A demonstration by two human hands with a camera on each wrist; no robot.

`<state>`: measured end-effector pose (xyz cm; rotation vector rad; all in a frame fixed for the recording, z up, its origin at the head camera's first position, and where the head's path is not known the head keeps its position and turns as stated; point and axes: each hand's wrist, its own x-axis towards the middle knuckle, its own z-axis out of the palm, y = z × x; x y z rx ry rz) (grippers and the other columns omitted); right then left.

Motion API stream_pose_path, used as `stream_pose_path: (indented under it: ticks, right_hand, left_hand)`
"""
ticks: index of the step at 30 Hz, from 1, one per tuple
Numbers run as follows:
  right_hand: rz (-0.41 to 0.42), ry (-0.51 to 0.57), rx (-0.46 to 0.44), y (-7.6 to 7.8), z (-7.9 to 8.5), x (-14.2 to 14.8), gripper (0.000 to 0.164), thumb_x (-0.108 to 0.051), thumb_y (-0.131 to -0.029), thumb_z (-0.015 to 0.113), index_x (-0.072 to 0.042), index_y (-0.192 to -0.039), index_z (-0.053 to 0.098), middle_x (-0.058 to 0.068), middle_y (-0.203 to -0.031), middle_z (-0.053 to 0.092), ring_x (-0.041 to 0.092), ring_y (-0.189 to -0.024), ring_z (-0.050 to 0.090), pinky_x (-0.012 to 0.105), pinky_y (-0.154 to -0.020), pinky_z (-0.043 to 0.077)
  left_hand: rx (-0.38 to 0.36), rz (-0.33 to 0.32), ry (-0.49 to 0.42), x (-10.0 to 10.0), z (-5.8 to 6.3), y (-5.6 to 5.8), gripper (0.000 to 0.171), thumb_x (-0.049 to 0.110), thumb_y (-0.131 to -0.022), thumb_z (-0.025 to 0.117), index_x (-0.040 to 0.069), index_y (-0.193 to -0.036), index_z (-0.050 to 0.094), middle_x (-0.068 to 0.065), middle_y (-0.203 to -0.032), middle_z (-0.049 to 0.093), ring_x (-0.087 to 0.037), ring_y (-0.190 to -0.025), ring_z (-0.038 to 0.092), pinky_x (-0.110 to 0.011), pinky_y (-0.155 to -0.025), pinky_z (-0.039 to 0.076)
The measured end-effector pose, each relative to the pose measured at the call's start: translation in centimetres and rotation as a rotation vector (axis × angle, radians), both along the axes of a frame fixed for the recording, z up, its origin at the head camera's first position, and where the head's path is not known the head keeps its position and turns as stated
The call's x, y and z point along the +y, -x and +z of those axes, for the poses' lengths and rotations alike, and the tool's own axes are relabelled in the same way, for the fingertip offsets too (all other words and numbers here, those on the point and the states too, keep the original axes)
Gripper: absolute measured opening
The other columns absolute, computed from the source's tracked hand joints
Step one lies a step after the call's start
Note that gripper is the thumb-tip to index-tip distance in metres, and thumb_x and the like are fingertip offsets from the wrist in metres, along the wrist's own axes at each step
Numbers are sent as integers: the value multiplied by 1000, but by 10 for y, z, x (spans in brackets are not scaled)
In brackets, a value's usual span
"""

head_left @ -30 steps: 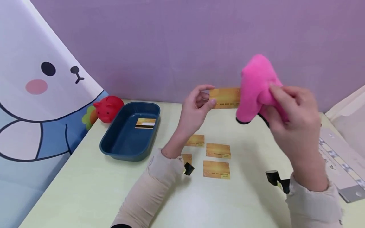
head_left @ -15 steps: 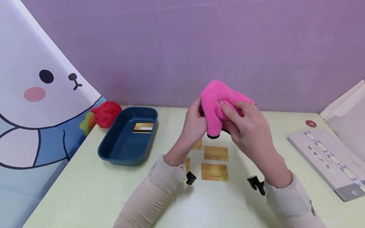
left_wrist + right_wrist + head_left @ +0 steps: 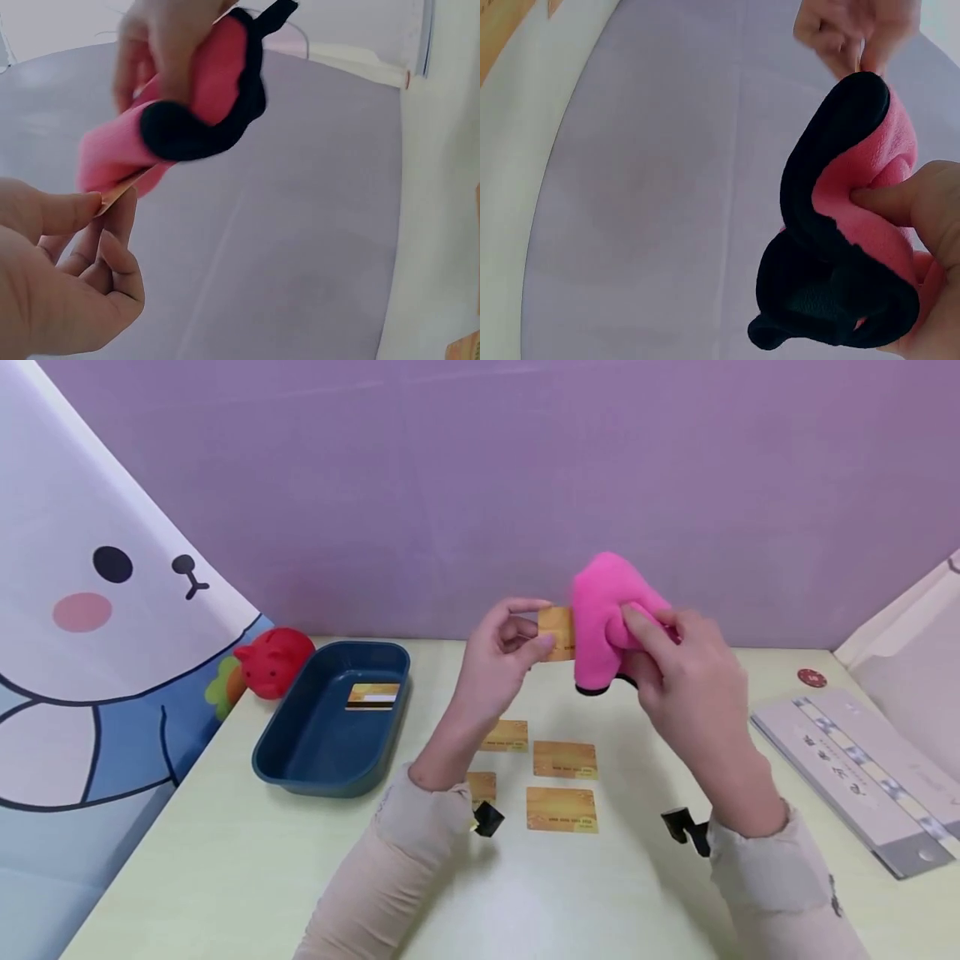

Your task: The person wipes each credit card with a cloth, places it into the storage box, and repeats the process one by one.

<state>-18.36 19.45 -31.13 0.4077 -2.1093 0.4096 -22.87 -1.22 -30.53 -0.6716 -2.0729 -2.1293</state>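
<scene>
Above the table, my left hand (image 3: 495, 652) pinches a golden bank card (image 3: 556, 633) by its left edge between thumb and fingers. Its right part is hidden behind a pink plush mitt (image 3: 607, 602) with a black-trimmed cuff and a loop. My right hand (image 3: 686, 685) grips the folds of this mitt. In the left wrist view, the card (image 3: 120, 193) sits edge-on, its far part between folds of pink fabric. From the right wrist, the black cuff (image 3: 802, 180) gapes toward the camera, with the thumb pressed into the pink side. Several similar cards lie on the table, one being this nearest card (image 3: 562, 810).
A dark blue tray (image 3: 300, 760) stands at left, holding one card (image 3: 372, 697) with its striped side up. Behind it sits a red piggy bank (image 3: 273, 662). A grey-white booklet (image 3: 855, 777) and a red chip (image 3: 812, 677) lie at right. A purple backdrop (image 3: 480, 485) closes the back.
The mitt moved left over the card, hiding it and the left fingertips half a second ago, then slid back right, uncovering the card's left part. The left hand kept its pinch.
</scene>
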Motion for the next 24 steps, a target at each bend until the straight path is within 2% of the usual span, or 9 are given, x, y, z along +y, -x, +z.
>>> stream_pose_path:
  ticks: [7,12,15,18,21,24]
  right_hand:
    - [-133,113,20,0,9,34,33,-10,-93,62,-14,-124,72,28,-106,67,48,-94,58,64,-69,44]
    - [-155,188,52,-8,18,46,34,-13,-95,58,-13,-126,71,31,-107,65,49,-98,56,64,-71,42]
    - [-113,199,87,-14,22,38,32,-13,-94,62,-13,-125,71,31,-107,65,49,-100,56,63,-72,43]
    - [-28,178,154,-21,24,18,30,-12,-91,70,-13,-120,74,31,-105,67,48,-96,58,61,-73,46]
    - [92,106,204,-25,22,-4,28,-12,-88,75,-9,-116,75,31,-103,68,47,-90,59,58,-73,49]
    - [175,1,200,-26,15,-20,27,-9,-90,72,-8,-116,75,28,-102,67,44,-83,58,53,-70,50]
  left_hand:
    - [6,-42,7,-21,8,6,34,4,-95,67,7,-129,61,3,-83,62,-15,-75,61,-25,-67,45]
    - [31,-22,-19,-28,11,9,35,2,-95,66,4,-129,60,5,-81,62,-11,-74,63,-28,-68,46]
    - [44,1,-18,-26,11,9,34,1,-94,67,4,-127,61,5,-80,62,-11,-74,63,-27,-69,47]
    - [58,21,14,-21,9,6,32,2,-93,68,6,-125,63,-1,-83,64,-14,-76,65,-29,-72,51]
    - [64,26,63,-13,7,0,31,1,-93,68,8,-123,64,-8,-90,68,-16,-81,67,-29,-76,54]
    - [92,27,97,-4,4,-7,33,-8,-92,60,5,-123,63,-12,-94,67,-16,-79,62,-26,-73,53]
